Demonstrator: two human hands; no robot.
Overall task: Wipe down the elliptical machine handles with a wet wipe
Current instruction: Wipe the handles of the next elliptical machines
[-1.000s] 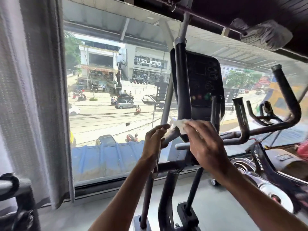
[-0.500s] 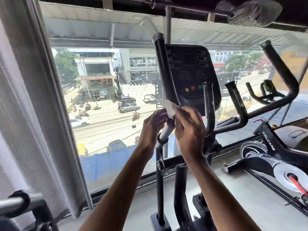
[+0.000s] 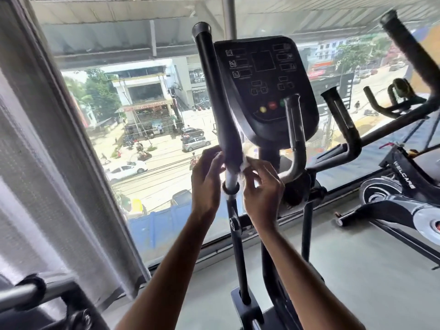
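Both forearms reach upward, the hands flanking the lower end of the long matte-black, round-capped handle point(image 3: 215, 96). The right hand point(image 3: 262, 189) pinches a crumpled white wet wipe point(image 3: 245, 164) against the handle's right side, just above its bare silver tube. The left hand point(image 3: 206, 184) curls its fingers at the handle's left side, but blur hides whether it is gripping.
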